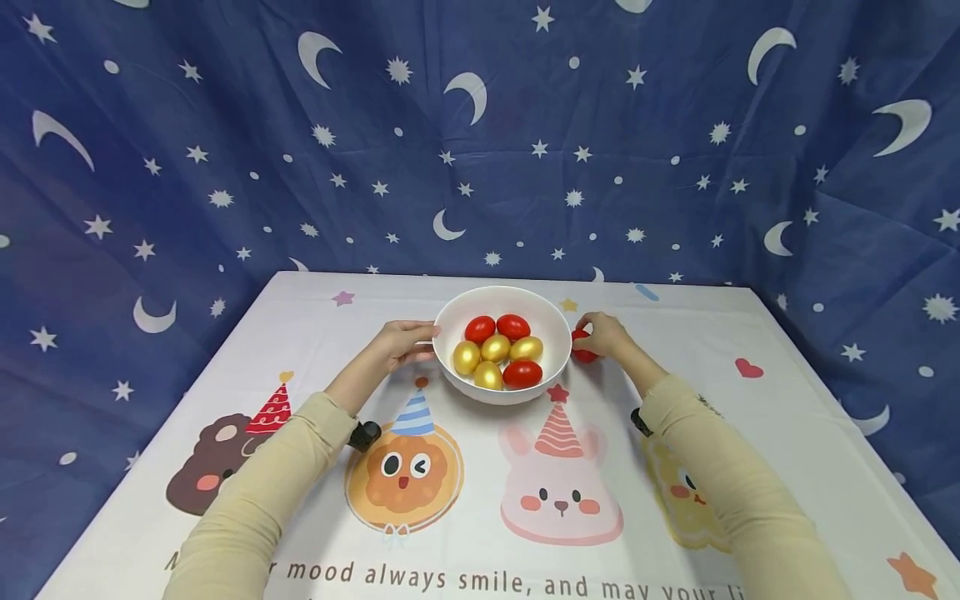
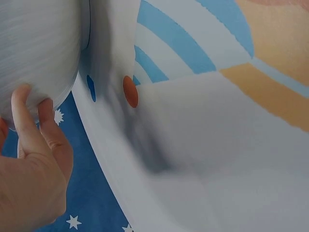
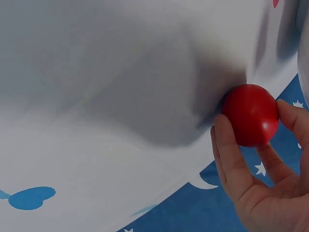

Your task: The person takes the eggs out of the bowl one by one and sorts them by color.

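Observation:
A white bowl (image 1: pixel 501 395) holds several gold eggs (image 1: pixel 496 348) and 3 red eggs (image 1: pixel 522 374). At its left side, my left hand (image 1: pixel 405 342) touches the outer wall with its fingertips. The left wrist view shows these fingers (image 2: pixel 24 111) spread against the white bowl (image 2: pixel 38 48). Just right of the bowl, my right hand (image 1: pixel 606 335) pinches another red egg (image 1: pixel 583 347), partly hidden by the fingers in the head view. In the right wrist view, thumb and fingers lie around this red egg (image 3: pixel 251 116), low over the tablecloth.
A white tablecloth (image 1: pixel 465 467) printed with cartoon animals, hats and lettering covers the table. Behind it hangs a dark blue curtain (image 1: pixel 525 167) with moons and stars. A dark wrist camera (image 1: pixel 365 436) shows under the left wrist.

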{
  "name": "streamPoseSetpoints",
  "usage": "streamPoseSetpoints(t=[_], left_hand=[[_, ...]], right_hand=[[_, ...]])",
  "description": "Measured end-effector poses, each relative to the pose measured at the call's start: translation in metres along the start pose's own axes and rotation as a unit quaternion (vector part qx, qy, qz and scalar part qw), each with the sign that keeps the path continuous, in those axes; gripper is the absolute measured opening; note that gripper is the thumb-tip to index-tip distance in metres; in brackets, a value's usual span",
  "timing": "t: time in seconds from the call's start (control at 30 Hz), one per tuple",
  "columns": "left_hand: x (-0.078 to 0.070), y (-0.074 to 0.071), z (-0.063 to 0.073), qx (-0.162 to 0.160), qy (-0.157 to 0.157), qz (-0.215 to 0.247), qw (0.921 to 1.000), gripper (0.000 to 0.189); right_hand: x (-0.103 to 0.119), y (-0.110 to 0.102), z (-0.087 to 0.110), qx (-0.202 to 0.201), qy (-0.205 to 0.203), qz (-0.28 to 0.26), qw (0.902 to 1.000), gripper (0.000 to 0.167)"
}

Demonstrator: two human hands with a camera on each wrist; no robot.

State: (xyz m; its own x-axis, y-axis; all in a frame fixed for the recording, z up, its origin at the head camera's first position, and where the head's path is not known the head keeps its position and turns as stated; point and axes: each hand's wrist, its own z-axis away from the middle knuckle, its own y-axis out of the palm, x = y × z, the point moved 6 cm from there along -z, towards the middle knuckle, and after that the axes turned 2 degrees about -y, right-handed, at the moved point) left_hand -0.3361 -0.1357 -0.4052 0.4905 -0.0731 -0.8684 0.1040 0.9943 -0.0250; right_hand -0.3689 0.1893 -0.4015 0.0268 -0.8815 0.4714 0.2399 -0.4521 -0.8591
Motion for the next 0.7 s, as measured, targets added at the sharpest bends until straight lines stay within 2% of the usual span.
streamPoseSetpoints(t=[0.7], left_hand=[[0.0009,-0.0009,-0.0037,-0.011,-0.001,0.000,0.9999,0.051]], right_hand=[[0.0006,-0.0007,-0.0047,-0.001,0.014,0.009,0.9999,0.050]])
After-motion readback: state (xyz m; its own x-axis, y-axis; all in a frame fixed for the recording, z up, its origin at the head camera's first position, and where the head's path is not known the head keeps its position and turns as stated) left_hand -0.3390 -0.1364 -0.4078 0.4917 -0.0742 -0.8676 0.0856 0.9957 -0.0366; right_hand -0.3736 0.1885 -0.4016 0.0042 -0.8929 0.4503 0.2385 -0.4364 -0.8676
